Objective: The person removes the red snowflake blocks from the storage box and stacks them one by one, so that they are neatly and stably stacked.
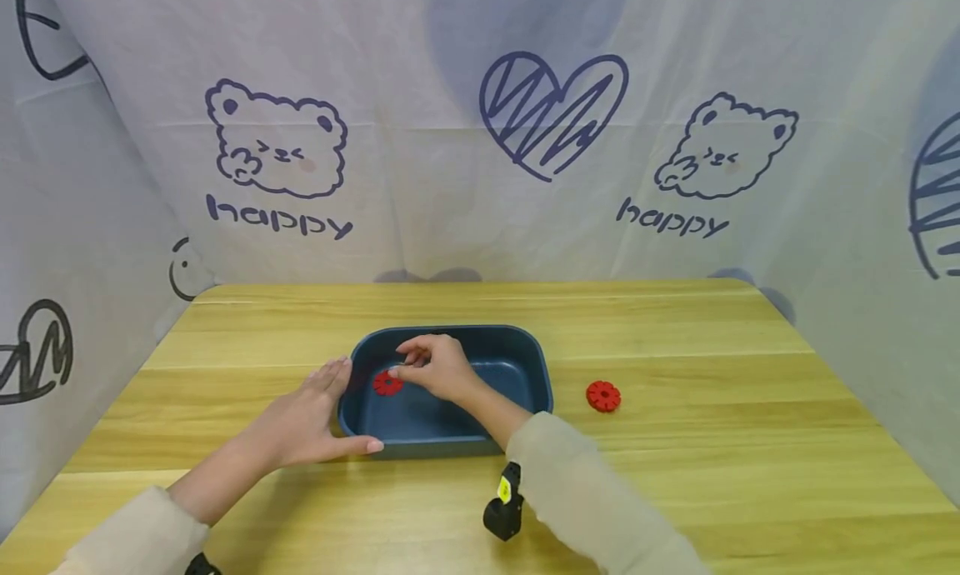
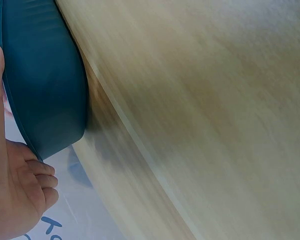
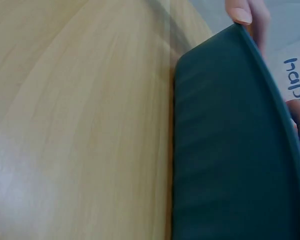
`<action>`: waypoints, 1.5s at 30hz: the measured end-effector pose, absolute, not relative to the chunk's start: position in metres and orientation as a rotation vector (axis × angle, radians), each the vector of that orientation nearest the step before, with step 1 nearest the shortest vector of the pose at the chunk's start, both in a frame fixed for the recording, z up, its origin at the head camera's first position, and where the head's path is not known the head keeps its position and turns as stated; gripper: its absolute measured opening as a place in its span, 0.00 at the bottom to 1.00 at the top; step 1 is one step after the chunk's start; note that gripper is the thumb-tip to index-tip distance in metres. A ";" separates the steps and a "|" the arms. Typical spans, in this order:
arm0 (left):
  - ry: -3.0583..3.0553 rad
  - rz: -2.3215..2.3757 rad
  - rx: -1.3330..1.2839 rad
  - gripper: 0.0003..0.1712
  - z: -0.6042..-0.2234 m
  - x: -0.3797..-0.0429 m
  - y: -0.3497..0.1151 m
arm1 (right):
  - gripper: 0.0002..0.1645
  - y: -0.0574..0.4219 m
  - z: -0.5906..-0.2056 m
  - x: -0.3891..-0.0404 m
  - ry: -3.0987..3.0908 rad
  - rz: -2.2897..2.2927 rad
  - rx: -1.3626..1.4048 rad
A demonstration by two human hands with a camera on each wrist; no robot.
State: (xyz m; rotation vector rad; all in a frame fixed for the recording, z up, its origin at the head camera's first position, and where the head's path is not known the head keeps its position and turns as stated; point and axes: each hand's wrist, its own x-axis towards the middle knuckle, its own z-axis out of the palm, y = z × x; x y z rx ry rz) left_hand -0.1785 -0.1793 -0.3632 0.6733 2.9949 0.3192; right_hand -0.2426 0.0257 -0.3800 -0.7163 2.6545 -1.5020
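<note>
A dark blue-green rectangular tub (image 1: 442, 450) with rounded corners stands on the table. Inside, near its left end, lies a red notched plastic disc (image 1: 384, 386). My right hand (image 1: 442, 368) reaches into the tub, its thumb tip at the disc's edge and its index fingertip apart from the thumb. The left hand (image 1: 303, 421) rests at the tub's near left corner, with straight fingers along the left side and the thumb stretched along the front rim. In the right wrist view, the tub's wall (image 3: 230, 140) hides most of the right hand.
Another red notched disc (image 1: 603, 396), thick enough that it may be a stack, lies right of the tub on the wooden table (image 1: 712, 442). A white printed cloth (image 1: 420, 175) hangs behind the table and along its sides.
</note>
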 end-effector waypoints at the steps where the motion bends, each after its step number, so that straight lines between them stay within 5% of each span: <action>1: 2.996 0.318 0.675 0.66 -0.364 -0.178 -0.179 | 0.20 0.024 -0.382 -0.243 2.665 -1.483 -0.710; 45: 3.002 0.346 0.696 0.66 -0.367 -0.177 -0.181 | 0.09 0.012 -0.396 -0.248 2.788 -0.878 -0.603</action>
